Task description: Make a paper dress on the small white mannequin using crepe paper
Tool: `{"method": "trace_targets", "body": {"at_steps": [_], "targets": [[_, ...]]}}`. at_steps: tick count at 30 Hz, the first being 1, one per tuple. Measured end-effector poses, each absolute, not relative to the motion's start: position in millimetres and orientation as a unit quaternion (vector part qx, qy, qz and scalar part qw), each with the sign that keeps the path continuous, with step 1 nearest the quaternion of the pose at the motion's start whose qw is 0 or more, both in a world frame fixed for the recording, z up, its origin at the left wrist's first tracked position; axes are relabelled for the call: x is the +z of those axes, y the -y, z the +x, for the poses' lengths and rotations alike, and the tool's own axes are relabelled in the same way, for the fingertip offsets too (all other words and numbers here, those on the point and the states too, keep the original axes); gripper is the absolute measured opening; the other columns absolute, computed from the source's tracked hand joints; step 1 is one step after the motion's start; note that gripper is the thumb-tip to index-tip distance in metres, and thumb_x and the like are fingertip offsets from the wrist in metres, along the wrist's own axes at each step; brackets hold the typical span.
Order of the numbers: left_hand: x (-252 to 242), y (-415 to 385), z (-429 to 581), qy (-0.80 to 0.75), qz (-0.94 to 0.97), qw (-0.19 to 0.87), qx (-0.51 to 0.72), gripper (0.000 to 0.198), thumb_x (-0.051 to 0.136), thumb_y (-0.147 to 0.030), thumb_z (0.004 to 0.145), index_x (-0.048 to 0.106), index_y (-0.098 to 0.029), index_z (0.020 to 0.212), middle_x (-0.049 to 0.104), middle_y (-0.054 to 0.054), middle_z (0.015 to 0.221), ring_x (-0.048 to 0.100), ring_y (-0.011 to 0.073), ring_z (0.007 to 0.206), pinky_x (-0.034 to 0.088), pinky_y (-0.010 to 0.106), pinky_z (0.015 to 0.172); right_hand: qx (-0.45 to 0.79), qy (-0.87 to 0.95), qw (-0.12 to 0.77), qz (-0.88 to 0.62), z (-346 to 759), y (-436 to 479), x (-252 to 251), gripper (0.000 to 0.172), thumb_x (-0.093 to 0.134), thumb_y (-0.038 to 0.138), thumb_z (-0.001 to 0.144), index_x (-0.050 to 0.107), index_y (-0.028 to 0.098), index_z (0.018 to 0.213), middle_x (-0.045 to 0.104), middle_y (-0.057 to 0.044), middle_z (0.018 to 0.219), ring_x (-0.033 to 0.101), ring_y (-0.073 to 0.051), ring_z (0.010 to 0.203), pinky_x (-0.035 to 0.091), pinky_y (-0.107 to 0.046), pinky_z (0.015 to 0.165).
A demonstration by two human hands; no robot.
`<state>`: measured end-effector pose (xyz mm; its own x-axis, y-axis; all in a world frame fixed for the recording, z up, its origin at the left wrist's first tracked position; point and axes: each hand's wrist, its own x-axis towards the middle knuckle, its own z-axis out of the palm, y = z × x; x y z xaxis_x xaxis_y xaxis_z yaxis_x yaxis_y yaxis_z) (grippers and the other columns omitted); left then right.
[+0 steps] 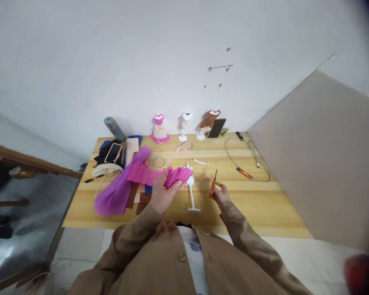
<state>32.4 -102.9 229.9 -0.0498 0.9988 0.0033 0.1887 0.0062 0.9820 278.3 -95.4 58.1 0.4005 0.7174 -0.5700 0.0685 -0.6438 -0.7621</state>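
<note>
Gathered folds of bright pink crepe paper (176,176) are pinched in my left hand (163,196), and a strip of the same paper trails to the left. My right hand (222,196) grips a small pair of scissors (212,189) with orange-red handles, the blades pointing away from me. Between my hands a white miniature dress form (190,194) lies on the table, its upper part partly covered by the pink paper. A large purple sheet (118,192) spreads to the left of my left hand, over brown and other coloured pieces.
Along the wall on the wooden table (258,205) stand a pink-and-cream dressed form (160,129), a white form (185,125), a brown-dressed form (209,119) and a bottle (114,128). A phone (113,153), a wire ring (159,162) and a cable loop (227,149) lie around.
</note>
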Motion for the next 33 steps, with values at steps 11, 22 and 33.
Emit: {"method": "trace_targets", "body": {"at_steps": [11,22,33], "targets": [[225.3,87.0,22.3,-0.48,0.667,0.321,0.471,0.016,0.066,-0.02,0.084,0.074,-0.018,0.097,0.074,0.006,0.086,0.07,0.0217,0.081,0.056,0.036,0.077,0.551,0.586,0.451,-0.386,239.1,124.4,225.7,0.07,0.074,0.07,0.07,0.057,0.025,0.12,0.064,-0.009,0.1,0.06,-0.02,0.078,0.049,-0.033,0.065],[231.8,87.6,20.1,-0.45,0.703,0.295,0.465,0.019,0.066,-0.02,0.086,0.074,-0.019,0.104,0.077,0.006,0.091,0.071,0.0197,0.083,0.058,0.033,0.078,0.235,0.772,0.373,-0.458,228.6,126.7,265.8,0.045,0.073,0.034,0.082,0.06,0.017,0.122,0.057,-0.003,0.084,0.05,-0.014,0.062,0.045,-0.027,0.055],[229.9,84.5,14.8,-0.391,0.742,0.238,0.49,0.022,0.066,-0.015,0.087,0.071,-0.019,0.109,0.078,0.006,0.099,0.074,0.0179,0.09,0.06,0.029,0.081,0.22,0.78,0.371,-0.454,228.9,130.4,268.1,0.043,0.072,0.025,0.082,0.063,0.016,0.123,0.055,-0.001,0.078,0.05,-0.014,0.061,0.045,-0.028,0.055]]}}
